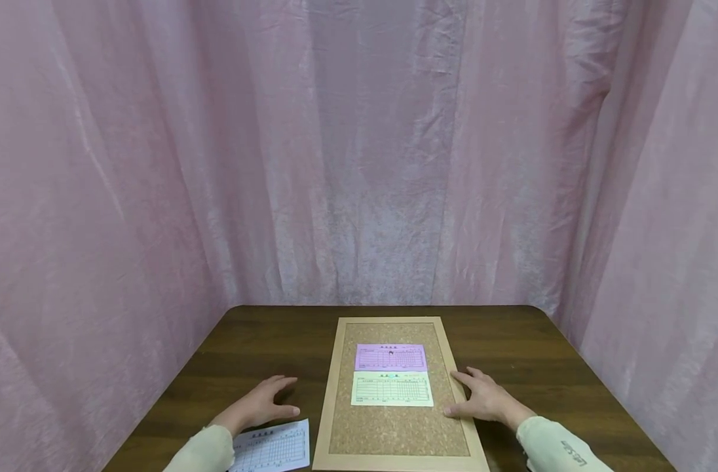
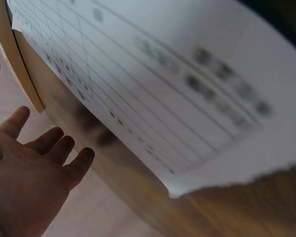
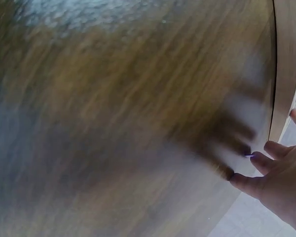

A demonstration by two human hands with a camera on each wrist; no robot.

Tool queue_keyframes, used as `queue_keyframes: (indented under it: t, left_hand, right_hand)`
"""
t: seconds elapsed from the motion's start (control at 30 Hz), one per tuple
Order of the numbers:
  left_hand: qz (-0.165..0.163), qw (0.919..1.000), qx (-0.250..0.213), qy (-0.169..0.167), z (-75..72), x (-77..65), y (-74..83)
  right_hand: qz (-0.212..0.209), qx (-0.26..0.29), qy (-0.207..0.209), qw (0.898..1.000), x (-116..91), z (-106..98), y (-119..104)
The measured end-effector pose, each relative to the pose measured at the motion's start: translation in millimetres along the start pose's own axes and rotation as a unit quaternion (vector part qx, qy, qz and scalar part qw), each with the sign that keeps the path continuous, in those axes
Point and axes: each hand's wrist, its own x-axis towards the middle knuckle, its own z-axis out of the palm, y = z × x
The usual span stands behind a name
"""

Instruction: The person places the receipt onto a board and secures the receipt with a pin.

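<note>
A cork board [image 1: 397,432] with a pale wooden frame lies on the table. On it, a purple printed slip [image 1: 373,360] lies above a pale green printed slip [image 1: 365,392]. A small dark red spot marks the purple slip's upper part, and a light blue one the green slip's top edge. My right hand [image 1: 487,398] rests at the frame's right side, its fingers spread and thumb over the frame. To the left of the board, my left hand [image 1: 259,404] is empty, fingers apart. Just below it lies a white printed slip [image 1: 276,449], large in the left wrist view.
The dark brown wooden table [image 1: 276,341] has rounded far corners. Pink velvety curtains [image 1: 382,196] hang behind it and along both sides. The white slip reaches close to the frame's left edge.
</note>
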Motion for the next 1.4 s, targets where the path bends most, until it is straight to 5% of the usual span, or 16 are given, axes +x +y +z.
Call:
queue_keyframes:
  t: [0.53,0.97,1.2,1.4]
  left_hand:
    - [-0.030,0.9984,-0.036,-0.032,-27.6,-30.6,-44.8]
    - [0.005,0.9967,-0.032,-0.074,-44.9,-56.8,-77.3]
    - [0.074,0.9935,0.007,-0.086,-34.3,-48.6,-138.5]
    - [0.074,0.9920,-0.036,-0.095,-24.8,-30.0,-196.7]
  right_hand:
    - [-0.012,-0.010,0.006,1.000,2.8,3.2,3.3]
    - [-0.014,-0.015,0.011,1.000,-0.3,3.8,1.7]
    - [-0.009,-0.016,0.010,1.000,-2.3,7.9,2.5]
    - [-0.011,-0.020,0.015,1.000,0.2,4.7,3.5]
